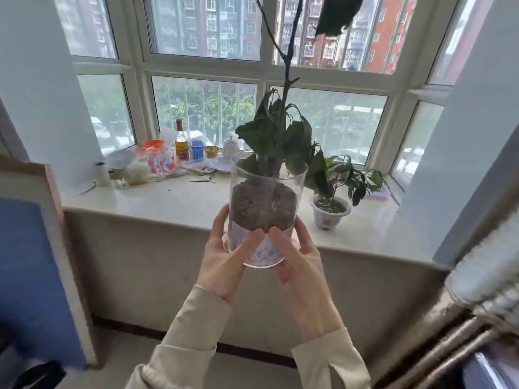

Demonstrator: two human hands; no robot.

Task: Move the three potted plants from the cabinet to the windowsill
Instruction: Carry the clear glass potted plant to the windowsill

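Note:
I hold a clear glass pot (265, 209) with a clump of soil and a tall thin plant with drooping dark leaves, up in the air in front of the windowsill (182, 203). My left hand (227, 262) grips its lower left side and my right hand (297, 265) its lower right side, thumbs on the front. A small leafy plant in a white pot (331, 213) stands on the sill to the right. The cabinet and a third plant are out of view.
The sill's left back part is crowded with a bottle (181, 144), a patterned glass (160, 161), a white teapot (231, 147), a blue box (197, 150) and small tools. A blue panel (28, 276) stands at left, a radiator (463, 332) at lower right.

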